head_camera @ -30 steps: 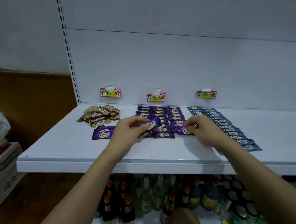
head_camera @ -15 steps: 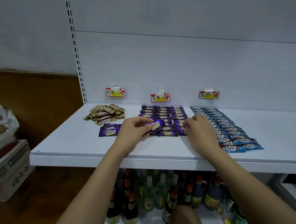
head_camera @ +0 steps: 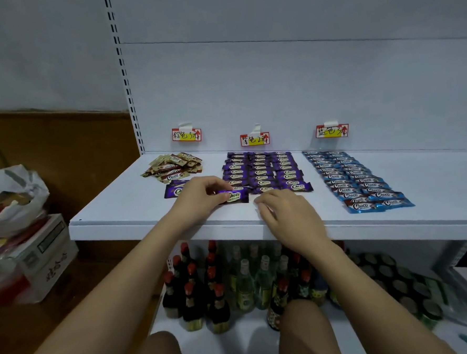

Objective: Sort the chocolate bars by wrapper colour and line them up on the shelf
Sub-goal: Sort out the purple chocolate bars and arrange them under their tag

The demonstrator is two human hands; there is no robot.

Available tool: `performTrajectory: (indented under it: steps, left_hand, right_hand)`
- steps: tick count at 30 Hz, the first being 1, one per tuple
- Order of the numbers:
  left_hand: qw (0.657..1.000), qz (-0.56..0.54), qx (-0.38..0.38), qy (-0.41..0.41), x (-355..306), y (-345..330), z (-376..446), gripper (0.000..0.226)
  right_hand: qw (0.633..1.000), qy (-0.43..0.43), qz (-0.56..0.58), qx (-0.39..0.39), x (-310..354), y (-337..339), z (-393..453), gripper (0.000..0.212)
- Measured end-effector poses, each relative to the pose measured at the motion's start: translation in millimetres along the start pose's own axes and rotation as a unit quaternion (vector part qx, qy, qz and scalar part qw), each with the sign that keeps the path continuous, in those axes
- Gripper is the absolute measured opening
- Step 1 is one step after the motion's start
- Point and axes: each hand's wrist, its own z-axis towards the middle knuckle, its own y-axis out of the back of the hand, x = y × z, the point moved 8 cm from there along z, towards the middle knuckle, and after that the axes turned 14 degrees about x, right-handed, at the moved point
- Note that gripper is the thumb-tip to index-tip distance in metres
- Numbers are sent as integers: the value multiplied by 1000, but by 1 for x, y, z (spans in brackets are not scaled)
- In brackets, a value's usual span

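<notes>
My left hand [head_camera: 198, 199] pinches a purple chocolate bar [head_camera: 235, 196] by its left end, low over the white shelf [head_camera: 257, 224], just in front of the purple rows [head_camera: 262, 171]. My right hand [head_camera: 286, 214] hovers beside the bar's right end, fingers curled and apart, holding nothing. One more loose purple bar [head_camera: 174, 191] lies left of my left hand. A heap of brown-and-cream bars [head_camera: 173, 168] sits at the back left. Two blue rows [head_camera: 352, 179] run down the right side.
Three price tags [head_camera: 254, 139] hang on the back panel, one above each colour group. Bottles [head_camera: 203, 285] and cans [head_camera: 397, 281] fill the lower shelf. A carton [head_camera: 43, 257] with a plastic bag [head_camera: 12, 198] stands on the floor at left.
My right hand left the purple rows and drew back toward the shelf's front edge. My left hand brought its purple bar down in front of the left purple row.
</notes>
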Motion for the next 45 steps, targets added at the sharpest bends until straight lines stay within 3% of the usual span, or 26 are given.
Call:
performTrajectory:
  steps: [4,7,11,17,22,27,30,33,36,40,42,45]
  left_hand:
    - [994,109,-26,-8,-8,-4,4,13]
    - [977,195,-52,-67,-19,-10,-6,22]
    - [951,285,-14,-115,-27,-29,-20,32]
    - [941,325,12,-89,-26,-35,-20,40]
    - [967,232,-39,-93,-21,-10,-24,32]
    - [980,157,-122,7,23,57,-25,27]
    - [983,160,-73,58,45,73,-24,23]
    - [981,185,-11,61,55,73,-23,26]
    - [980,185,6,69,61,77,-17,30]
    - [988,139,20,68,75,78,-12,16]
    - [995,62,-26,73,84,85,-16,11]
    - [976,-107,-174,76,99,110,-30,8]
  right_hand:
    - [1000,-18,-11,-22,4,0,-11,34]
    - [999,-35,2,-11,2,-2,-11,35]
    - [999,-33,16,-4,2,0,-12,34]
    - [999,-38,17,14,2,0,-10,35]
    - [997,-50,46,27,-4,-1,-4,31]
    - [992,-22,119,-36,17,4,31,24]
    - [991,8,134,-9,44,0,65,26]
    - [990,31,135,13,65,-1,95,28]
    - [989,33,134,42,76,-6,115,28]
    - [989,37,132,58,81,-16,129,27]
    - [987,41,141,57,82,-19,133,27]
    - [987,54,142,55,87,-20,137,27]
